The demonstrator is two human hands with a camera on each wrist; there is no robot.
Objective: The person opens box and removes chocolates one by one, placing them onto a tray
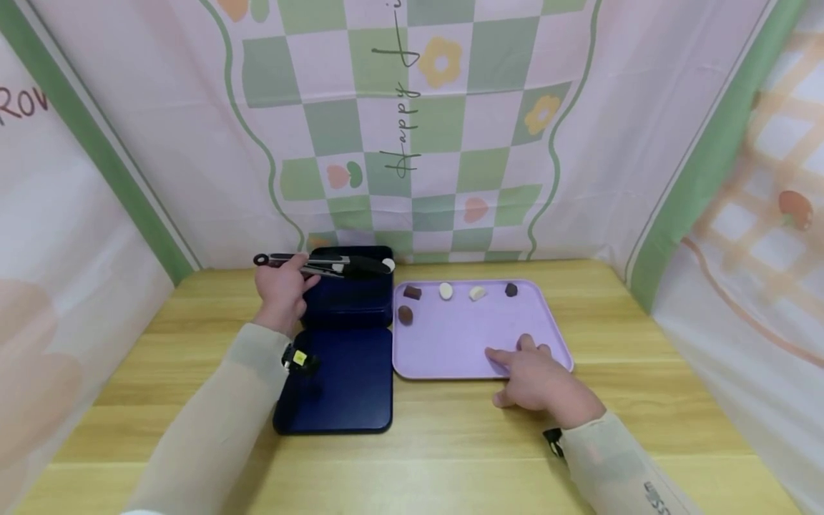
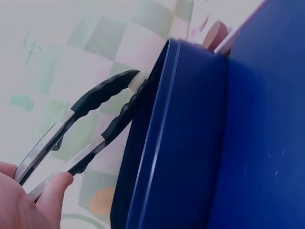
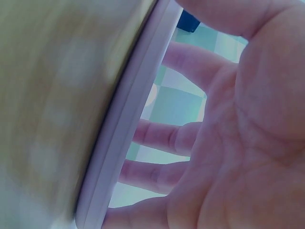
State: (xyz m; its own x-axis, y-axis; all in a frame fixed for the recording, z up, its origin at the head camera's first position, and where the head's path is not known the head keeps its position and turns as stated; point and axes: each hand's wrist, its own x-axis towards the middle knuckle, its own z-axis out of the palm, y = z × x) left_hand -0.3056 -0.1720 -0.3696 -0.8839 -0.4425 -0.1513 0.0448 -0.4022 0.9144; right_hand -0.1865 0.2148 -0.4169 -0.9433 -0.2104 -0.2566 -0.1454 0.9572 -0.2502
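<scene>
My left hand (image 1: 280, 290) grips a pair of tongs (image 2: 90, 102) with steel arms and black tips, above the dark blue box (image 1: 347, 315). Between the tongs' tips sits a small white piece (image 2: 137, 82), near the box's rim; the head view shows it at the box's right side. My right hand (image 1: 537, 379), fingers spread, touches the near right part of the purple tray (image 1: 450, 350). In the right wrist view those fingers (image 3: 164, 133) reach over the tray's edge and hold nothing up.
On the tray lie a brown block (image 1: 413, 292), a white oval piece (image 1: 445, 290), a pale wedge (image 1: 477, 293), a black chunk (image 1: 511, 289) and a brown rounded piece (image 1: 405, 315). A flat dark blue lid (image 1: 341, 386) lies before the box. Patterned cloth (image 1: 438, 121) hangs behind the table.
</scene>
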